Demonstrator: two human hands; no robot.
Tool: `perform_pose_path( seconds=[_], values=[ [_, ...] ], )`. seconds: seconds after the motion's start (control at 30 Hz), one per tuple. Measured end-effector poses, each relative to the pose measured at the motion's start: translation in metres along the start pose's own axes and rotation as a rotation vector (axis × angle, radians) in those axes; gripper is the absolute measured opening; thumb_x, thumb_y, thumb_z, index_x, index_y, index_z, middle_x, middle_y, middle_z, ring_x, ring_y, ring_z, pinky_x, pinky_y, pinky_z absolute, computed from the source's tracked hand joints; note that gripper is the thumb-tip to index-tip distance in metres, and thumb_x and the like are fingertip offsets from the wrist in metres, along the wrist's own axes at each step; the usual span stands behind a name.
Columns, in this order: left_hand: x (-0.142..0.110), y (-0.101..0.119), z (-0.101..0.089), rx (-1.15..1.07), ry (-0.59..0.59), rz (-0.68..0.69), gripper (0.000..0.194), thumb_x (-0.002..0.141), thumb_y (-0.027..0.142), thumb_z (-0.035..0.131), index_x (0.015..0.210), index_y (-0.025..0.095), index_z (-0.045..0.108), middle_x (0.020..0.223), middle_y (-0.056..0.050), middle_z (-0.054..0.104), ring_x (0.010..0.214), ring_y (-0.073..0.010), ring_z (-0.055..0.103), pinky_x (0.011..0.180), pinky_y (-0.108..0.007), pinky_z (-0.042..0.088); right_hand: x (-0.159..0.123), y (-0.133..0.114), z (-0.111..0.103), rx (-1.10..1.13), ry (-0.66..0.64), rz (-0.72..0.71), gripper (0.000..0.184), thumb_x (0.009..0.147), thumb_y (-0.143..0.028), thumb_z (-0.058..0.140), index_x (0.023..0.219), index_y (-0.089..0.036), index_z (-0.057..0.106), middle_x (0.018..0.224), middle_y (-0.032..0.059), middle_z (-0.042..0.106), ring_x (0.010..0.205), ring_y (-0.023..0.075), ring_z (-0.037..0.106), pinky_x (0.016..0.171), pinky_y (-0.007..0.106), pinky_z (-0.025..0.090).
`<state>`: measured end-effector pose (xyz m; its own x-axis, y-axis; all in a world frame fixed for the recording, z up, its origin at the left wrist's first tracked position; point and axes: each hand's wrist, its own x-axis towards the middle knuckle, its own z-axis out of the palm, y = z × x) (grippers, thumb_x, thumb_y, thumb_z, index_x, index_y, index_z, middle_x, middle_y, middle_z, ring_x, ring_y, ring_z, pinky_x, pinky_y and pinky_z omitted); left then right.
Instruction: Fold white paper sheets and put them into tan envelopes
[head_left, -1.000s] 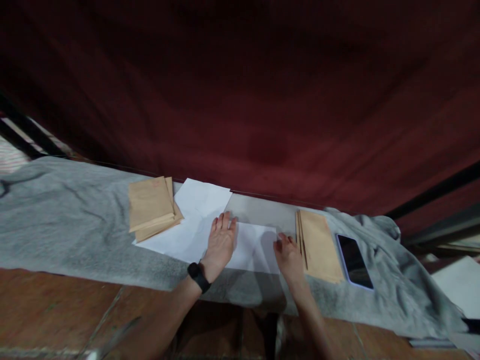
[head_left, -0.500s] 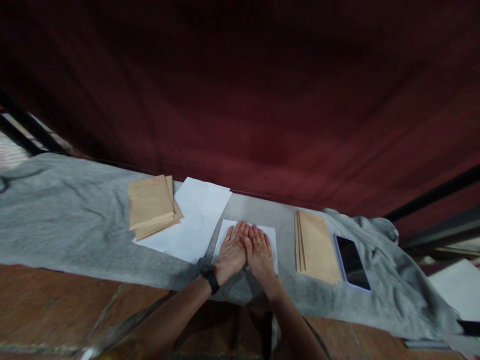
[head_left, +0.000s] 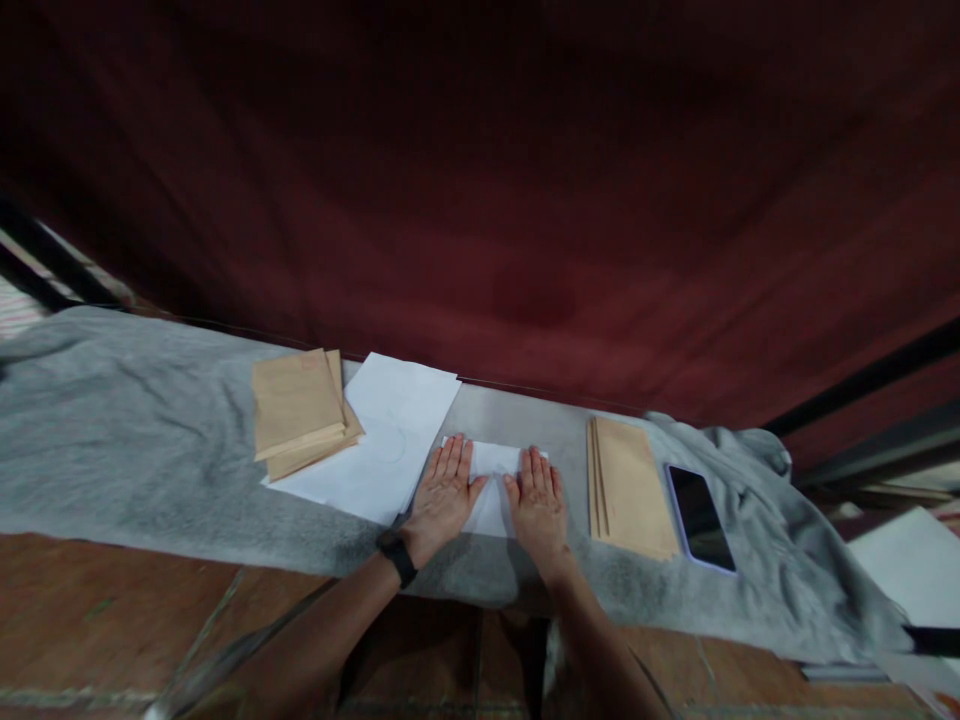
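A small folded white sheet of paper [head_left: 491, 500] lies on the grey cloth in front of me. My left hand [head_left: 444, 490] rests flat on its left side, fingers stretched out and pointing away. On the right side of the same sheet lies my right hand [head_left: 538, 498], also flat, with its thumb toward the left one. A gap of bare paper shows between the two hands. Just left of them are larger white sheets [head_left: 397, 420], partly under a pile of brown envelopes [head_left: 296, 400]. To the right is another stack of brown envelopes [head_left: 634, 485].
A phone [head_left: 701, 518] with a pale purple edge lies beyond the right stack. The grey cloth [head_left: 150, 440] covers the long narrow surface, bunched at its right end. A dark red curtain [head_left: 480, 250] hangs behind, and tiled floor [head_left: 112, 610] shows in front.
My hands were together, overlapping at the middle of the folded paper. They have slid apart, the left one leftward and the right one rightward, uncovering the paper's middle.
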<state>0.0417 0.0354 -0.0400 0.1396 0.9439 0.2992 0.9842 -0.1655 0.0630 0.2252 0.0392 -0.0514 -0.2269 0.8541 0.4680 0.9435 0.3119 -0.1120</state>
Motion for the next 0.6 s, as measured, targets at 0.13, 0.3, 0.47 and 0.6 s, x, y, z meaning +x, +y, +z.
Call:
perform_pose_path(
  seconds=[0.13, 0.3, 0.47, 0.6],
  values=[
    [-0.003, -0.005, 0.002, -0.009, -0.014, -0.031, 0.067, 0.103, 0.049, 0.033, 0.150, 0.001, 0.039, 0.159, -0.023, 0.037, 0.150, -0.0304, 0.033, 0.122, -0.046, 0.029, -0.003, 0.008, -0.002, -0.021, 0.011, 0.037, 0.059, 0.107, -0.042, 0.030, 0.151, -0.004, 0.041, 0.152, 0.0252, 0.045, 0.143, 0.0327, 0.044, 0.115, 0.054, 0.035],
    [-0.006, -0.008, 0.003, -0.018, 0.005, -0.053, 0.066, 0.102, 0.047, 0.033, 0.151, 0.002, 0.037, 0.158, -0.022, 0.038, 0.148, -0.0301, 0.036, 0.121, -0.046, 0.033, -0.008, 0.017, -0.002, -0.054, 0.018, 0.078, 0.063, 0.107, -0.046, 0.030, 0.150, -0.001, 0.042, 0.152, 0.0265, 0.045, 0.141, 0.0339, 0.046, 0.114, 0.053, 0.035],
    [-0.005, 0.002, -0.006, -0.053, 0.068, -0.018, 0.061, 0.104, 0.039, 0.031, 0.151, 0.001, 0.036, 0.157, -0.023, 0.039, 0.149, -0.0299, 0.033, 0.122, -0.049, 0.031, -0.006, 0.012, -0.005, -0.024, 0.035, 0.118, 0.062, 0.107, -0.044, 0.030, 0.150, 0.000, 0.042, 0.152, 0.0270, 0.045, 0.143, 0.0357, 0.042, 0.115, 0.055, 0.034],
    [-0.009, 0.022, -0.010, -0.095, 0.010, 0.142, 0.056, 0.102, 0.028, 0.031, 0.153, 0.003, 0.034, 0.159, -0.019, 0.039, 0.151, -0.0270, 0.030, 0.122, -0.047, 0.030, 0.001, -0.007, -0.011, 0.128, -0.074, -0.009, 0.054, 0.108, -0.034, 0.026, 0.155, -0.009, 0.034, 0.159, 0.0175, 0.039, 0.150, 0.0267, 0.032, 0.119, 0.051, 0.031]
  ],
)
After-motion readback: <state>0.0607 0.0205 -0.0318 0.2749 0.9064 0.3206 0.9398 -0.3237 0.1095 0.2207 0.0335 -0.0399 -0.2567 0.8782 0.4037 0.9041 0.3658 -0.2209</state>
